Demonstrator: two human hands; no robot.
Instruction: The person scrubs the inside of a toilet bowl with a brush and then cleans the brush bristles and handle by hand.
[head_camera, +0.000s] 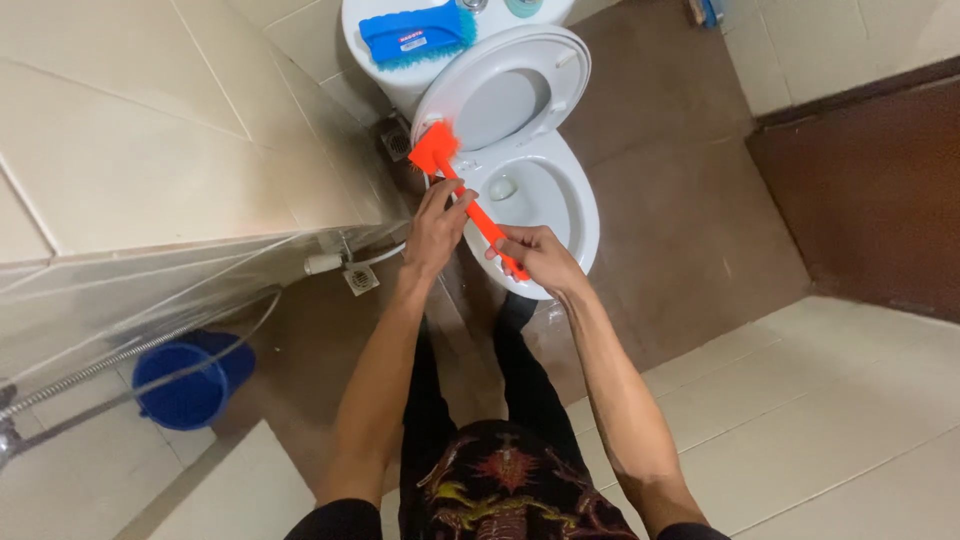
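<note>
A white toilet is standing just beyond both hands with its lid tilted up against the cistern, where a blue scrubbing brush is lying, well ahead of the hands; a blue bucket is sitting well off to the left hand's side, near the person. An orange long-handled brush is slanting across the near rim of the bowl, its head resting ahead of the left hand at the rim beneath the lid. The left hand is closing around the middle of the handle, and the right hand is gripping the handle's near end.
</note>
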